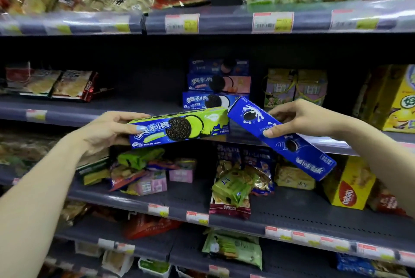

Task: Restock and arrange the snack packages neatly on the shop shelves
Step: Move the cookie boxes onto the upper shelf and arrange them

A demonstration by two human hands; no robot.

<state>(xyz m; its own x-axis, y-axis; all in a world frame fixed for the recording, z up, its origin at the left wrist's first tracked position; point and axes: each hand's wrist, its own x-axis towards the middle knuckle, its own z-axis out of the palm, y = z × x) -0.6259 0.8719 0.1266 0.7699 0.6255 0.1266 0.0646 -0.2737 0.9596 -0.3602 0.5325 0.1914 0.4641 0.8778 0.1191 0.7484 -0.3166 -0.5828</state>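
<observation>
My left hand (110, 129) grips the left end of a green and blue cookie box (179, 128), held nearly level in front of the middle shelf (67, 110). A plain blue cookie box (280, 137) is in my right hand (292, 118), tilted with its far end up and its near end down to the right. The two boxes almost meet at their upper ends. Behind them, a stack of three blue cookie boxes (215, 100) stands on the middle shelf.
Bagged snacks (58, 85) lie at the shelf's left, small purple-and-yellow cartons (296, 89) and large yellow boxes (397, 98) at its right. A dark gap lies between the bags and the stack. The lower shelf (280, 212) holds loose, untidy packets.
</observation>
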